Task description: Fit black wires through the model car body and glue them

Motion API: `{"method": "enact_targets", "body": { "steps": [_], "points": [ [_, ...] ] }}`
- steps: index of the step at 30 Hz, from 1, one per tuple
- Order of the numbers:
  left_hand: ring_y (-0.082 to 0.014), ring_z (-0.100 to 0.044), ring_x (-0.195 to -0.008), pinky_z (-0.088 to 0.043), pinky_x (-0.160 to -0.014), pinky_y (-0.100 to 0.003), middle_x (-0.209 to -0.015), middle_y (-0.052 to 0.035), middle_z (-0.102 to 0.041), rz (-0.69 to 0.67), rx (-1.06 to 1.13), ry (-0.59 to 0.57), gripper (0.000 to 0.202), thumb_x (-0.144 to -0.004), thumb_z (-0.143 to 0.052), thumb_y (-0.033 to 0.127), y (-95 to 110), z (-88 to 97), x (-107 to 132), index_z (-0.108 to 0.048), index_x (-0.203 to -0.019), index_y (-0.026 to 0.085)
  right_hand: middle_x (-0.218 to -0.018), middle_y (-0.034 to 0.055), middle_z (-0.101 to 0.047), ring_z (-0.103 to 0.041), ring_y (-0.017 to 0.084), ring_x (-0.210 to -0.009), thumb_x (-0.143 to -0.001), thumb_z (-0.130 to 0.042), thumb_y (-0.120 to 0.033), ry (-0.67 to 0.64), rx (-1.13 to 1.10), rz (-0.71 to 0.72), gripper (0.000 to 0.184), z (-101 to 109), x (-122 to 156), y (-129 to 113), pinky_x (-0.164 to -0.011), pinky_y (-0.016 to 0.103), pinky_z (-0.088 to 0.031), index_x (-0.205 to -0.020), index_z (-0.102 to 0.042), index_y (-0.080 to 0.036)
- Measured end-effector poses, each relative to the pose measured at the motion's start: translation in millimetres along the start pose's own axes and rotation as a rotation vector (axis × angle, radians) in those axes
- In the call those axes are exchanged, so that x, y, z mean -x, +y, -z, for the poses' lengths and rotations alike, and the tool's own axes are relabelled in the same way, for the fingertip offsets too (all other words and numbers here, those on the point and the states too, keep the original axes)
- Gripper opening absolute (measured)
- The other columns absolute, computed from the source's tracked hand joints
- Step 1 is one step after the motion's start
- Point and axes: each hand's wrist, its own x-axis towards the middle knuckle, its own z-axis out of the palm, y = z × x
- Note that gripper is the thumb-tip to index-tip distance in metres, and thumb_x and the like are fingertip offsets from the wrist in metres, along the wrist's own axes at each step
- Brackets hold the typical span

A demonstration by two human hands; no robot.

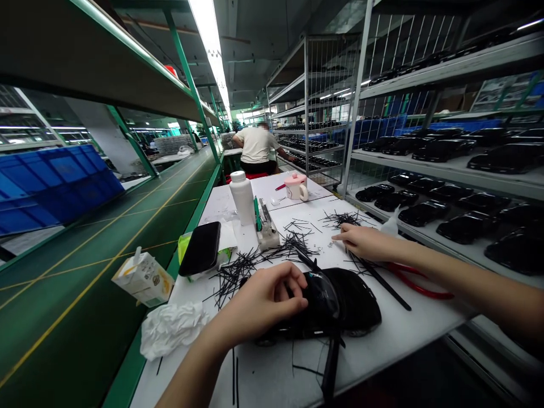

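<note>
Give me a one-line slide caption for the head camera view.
Left hand at a glossy black model car, right hand beside scattered thin black strips on a white worktable.

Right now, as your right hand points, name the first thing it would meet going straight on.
Probably the small pale bits just ahead of the right hand, then the loose black strips. Its height above the tabletop is unclear, so it might pass over them.
</note>
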Motion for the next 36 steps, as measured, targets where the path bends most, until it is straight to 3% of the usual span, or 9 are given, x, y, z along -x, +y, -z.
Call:
{"method": "enact_targets", "body": {
  "steps": [6, 15, 20, 24, 29, 33, 36],
  "points": [
    [-0.0094, -0.049, -0.06, -0.036, -0.055, -0.021, -0.068, 0.0052, -0.057, -0.008, -0.002, -0.007, 0.01, -0.082, -0.065, 0.02, -1.7, 0.6, -1.8, -0.059, -0.089, 0.018, -0.106, 0.0081, -0.06, -0.064, 0.02, -0.086, -0.089, -0.045, -0.011, -0.043, -0.016, 0.061, 0.053, 6.8, 5.4, -7.9, -0.069, 0.026, -0.045, -0.132, -0.063, -0.034],
    [-0.0085, -0.048, -0.06, -0.036, -0.054, -0.02, -0.068, 0.0059, -0.056, -0.014, 0.019, -0.02, 0.009, -0.082, -0.066, 0.019, -2.0, 0.7, -1.6, -0.059, -0.088, 0.018, -0.106, 0.0117, -0.059, -0.063, 0.024, -0.086, -0.089, -0.044, -0.01, -0.045, 0.054, 0.014, 0.052, 6.1, 3.5, -14.9, -0.062, 0.028, -0.039, -0.133, -0.063, -0.028],
    [-0.0085, -0.049, -0.06, -0.036, -0.054, -0.02, -0.068, 0.0062, -0.056, -0.014, 0.017, -0.019, 0.009, -0.082, -0.066, 0.019, -1.8, 0.9, -2.1, -0.059, -0.088, 0.018, -0.102, 0.0073, -0.058, -0.063, 0.02, -0.081, -0.089, -0.045, -0.01, -0.072, 0.069, 0.063, 0.059, 6.0, -0.5, -24.5, -0.062, 0.026, -0.038, -0.138, -0.056, -0.041],
    [-0.0084, -0.049, -0.061, -0.036, -0.054, -0.019, -0.069, 0.0061, -0.057, -0.02, 0.009, -0.018, 0.01, -0.082, -0.067, 0.019, -2.5, 0.4, -1.6, -0.06, -0.088, 0.018, -0.103, 0.0101, -0.058, -0.063, 0.022, -0.083, -0.088, -0.043, -0.008, -0.055, 0.099, 0.016, 0.059, 6.2, -3.6, -22.4, -0.058, 0.027, -0.035, -0.138, -0.058, -0.035],
    [-0.0086, -0.049, -0.061, -0.037, -0.055, -0.019, -0.068, 0.0059, -0.057, -0.014, 0.006, -0.022, 0.009, -0.082, -0.067, 0.018, -2.2, 0.5, -1.3, -0.06, -0.089, 0.018, -0.102, 0.0072, -0.059, -0.062, 0.019, -0.077, -0.088, -0.045, -0.01, -0.045, 0.109, 0.027, 0.059, 5.2, -2.0, -18.0, -0.058, 0.025, -0.036, -0.138, -0.056, -0.039],
    [-0.0085, -0.05, -0.061, -0.037, -0.055, -0.019, -0.069, 0.0062, -0.057, -0.013, 0.001, -0.024, 0.009, -0.083, -0.066, 0.018, -1.2, 0.6, -1.5, -0.059, -0.089, 0.018, -0.103, 0.0107, -0.06, -0.063, 0.021, -0.078, -0.089, -0.044, -0.009, 0.003, 0.134, -0.024, 0.053, 4.1, 2.7, -13.5, -0.057, 0.027, -0.035, -0.135, -0.061, -0.028],
    [-0.0082, -0.049, -0.06, -0.037, -0.054, -0.019, -0.067, 0.0067, -0.056, -0.014, 0.004, -0.028, 0.008, -0.083, -0.066, 0.017, -1.0, 0.2, -1.4, -0.059, -0.088, 0.018, -0.102, 0.0103, -0.061, -0.064, 0.021, -0.08, -0.089, -0.045, -0.01, 0.001, 0.127, -0.018, 0.049, 3.3, 7.1, -13.5, -0.057, 0.027, -0.036, -0.131, -0.065, -0.027]
  ]
}}
